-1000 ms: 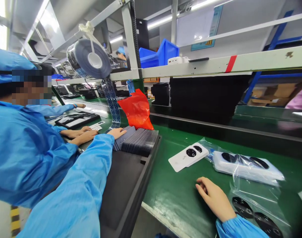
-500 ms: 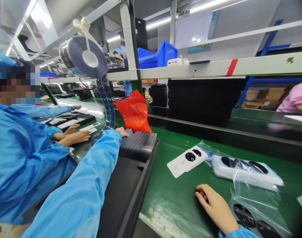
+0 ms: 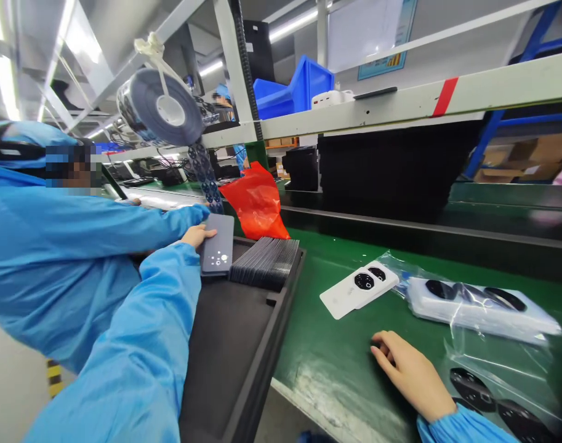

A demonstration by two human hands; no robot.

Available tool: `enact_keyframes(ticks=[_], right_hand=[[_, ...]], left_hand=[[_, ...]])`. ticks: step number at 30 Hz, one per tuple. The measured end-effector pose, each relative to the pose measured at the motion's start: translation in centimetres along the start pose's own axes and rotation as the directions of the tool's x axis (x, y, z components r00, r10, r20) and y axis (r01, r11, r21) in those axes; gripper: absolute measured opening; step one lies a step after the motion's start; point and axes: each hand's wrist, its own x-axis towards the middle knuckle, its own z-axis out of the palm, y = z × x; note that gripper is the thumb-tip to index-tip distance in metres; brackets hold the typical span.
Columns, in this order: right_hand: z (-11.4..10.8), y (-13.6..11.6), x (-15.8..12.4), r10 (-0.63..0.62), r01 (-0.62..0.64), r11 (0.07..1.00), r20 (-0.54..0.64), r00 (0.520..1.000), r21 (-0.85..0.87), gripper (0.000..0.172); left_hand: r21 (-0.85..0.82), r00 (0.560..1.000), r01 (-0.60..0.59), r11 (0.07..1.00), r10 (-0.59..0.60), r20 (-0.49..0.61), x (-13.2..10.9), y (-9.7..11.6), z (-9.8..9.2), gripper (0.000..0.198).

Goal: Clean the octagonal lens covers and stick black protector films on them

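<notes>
My left hand (image 3: pixel 196 236) grips the edge of a dark grey panel (image 3: pixel 217 245) with a small pattern of white dots, holding it beside a stack of thin black panels (image 3: pixel 264 263) standing on edge in a black foam tray (image 3: pixel 229 351). My right hand (image 3: pixel 412 374) rests on the green conveyor belt (image 3: pixel 336 375) with its fingers loosely curled and holds nothing. Nearest to it lie a white card (image 3: pixel 358 288) with black circles and clear plastic bags (image 3: pixel 481 311) holding white and black parts.
A co-worker's blue sleeve (image 3: pixel 124 224) reaches across to the tray's far side. A dark film reel (image 3: pixel 160 107) hangs overhead, trailing a strip of round stickers (image 3: pixel 205 178). A red plastic bag (image 3: pixel 257 202) stands behind the tray, below a white shelf rail (image 3: pixel 368 114) bearing a blue bin (image 3: pixel 294 92).
My left hand has drawn a dark grey panel from the stack and holds it up. The co-worker's arm has moved right toward the tray. My right hand has barely moved.
</notes>
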Motion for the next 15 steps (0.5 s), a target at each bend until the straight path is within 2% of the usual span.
enact_keyframes(ticks=[4, 8, 10, 12, 14, 15], right_hand=[[-0.1, -0.2, 0.2, 0.000, 0.001, 0.998, -0.016, 1.000, 0.070, 0.027], [-0.5, -0.6, 0.4, -0.031, 0.032, 0.990, -0.010, 0.999, 0.138, 0.027], [-1.0, -1.2, 0.4, -0.058, 0.056, 0.983, 0.004, 0.998, 0.175, 0.030], [-1.9, -2.1, 0.2, -0.088, 0.088, 0.957, -0.014, 0.996, 0.276, 0.035], [-3.3, -3.5, -0.3, -0.134, 0.185, 0.851, -0.137, 0.981, 0.492, 0.040], [-4.3, -4.4, -0.7, -0.156, 0.265, 0.750, -0.228, 0.961, 0.605, 0.046]], left_hand=[[-0.346, 0.999, -0.015, 0.938, -0.001, -0.044, -3.3, 0.5, -2.8, 0.033], [-0.581, 0.993, -0.106, 0.807, 0.115, -0.021, -8.0, 4.2, -4.2, 0.030], [-0.665, 0.975, -0.128, 0.736, 0.218, 0.054, -11.3, 6.8, -3.5, 0.025], [-0.730, 0.928, -0.106, 0.675, 0.332, 0.172, -15.0, 9.4, -1.8, 0.020], [-0.766, 0.852, -0.055, 0.640, 0.430, 0.299, -18.7, 11.7, 0.7, 0.019], [-0.771, 0.805, -0.023, 0.637, 0.469, 0.363, -20.4, 12.6, 2.0, 0.021]])
